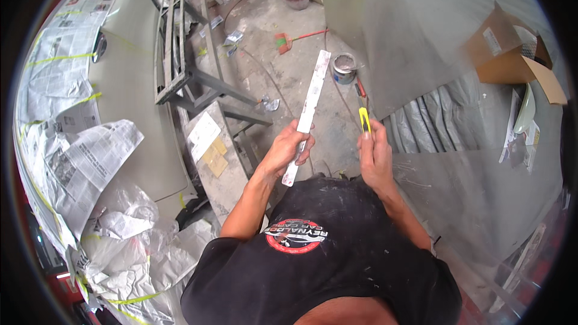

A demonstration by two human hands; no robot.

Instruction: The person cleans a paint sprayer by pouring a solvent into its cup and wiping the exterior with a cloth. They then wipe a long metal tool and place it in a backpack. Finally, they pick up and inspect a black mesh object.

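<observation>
My left hand [282,149] is closed around a long, flat white strip [314,90] with reddish and grey stains. The strip slants up and away from me, its lower end near my dark shirt. In my right hand [377,159] is a yellow and black utility knife [363,118], held upright between thumb and fingers. Whether its blade is out is too small to make out. A gap separates the knife from the strip.
Left of me stand a grey metal frame [180,75] and a bench [226,165] with papers, beside a panel masked with newspaper [99,150]. Ahead on the floor are a can [344,75], a pink-rimmed bucket [295,0] and a broom [283,43]. A cardboard box [500,54] sits on the sheeting at right.
</observation>
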